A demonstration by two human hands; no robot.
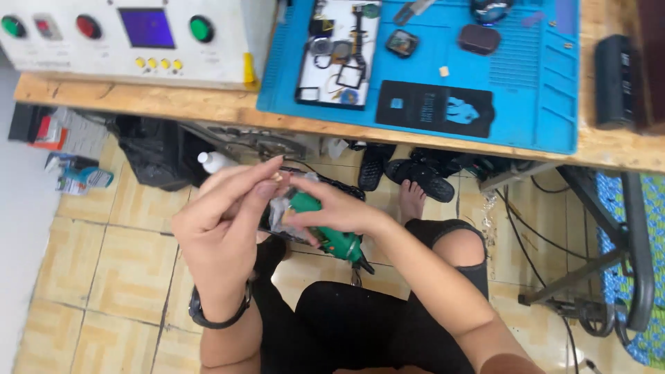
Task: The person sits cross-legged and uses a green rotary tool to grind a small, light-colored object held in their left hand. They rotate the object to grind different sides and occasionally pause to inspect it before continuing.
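My left hand (225,228) is raised over my lap, thumb and forefinger pinched on a tiny pale piece at the fingertips; a dark band is on its wrist. My right hand (332,210) grips a green handled tool (334,239) wrapped partly in clear plastic, its dark tip pointing down toward my knee. Both hands meet in front of the wooden workbench edge (208,105). My legs in black torn trousers are below.
A blue work mat (540,104) on the bench carries a white tray of small watch parts (339,52), a black card and a dark case. A white control box with coloured buttons (125,34) stands at left. Sandals, cables, black bag and bottle lie on the tiled floor.
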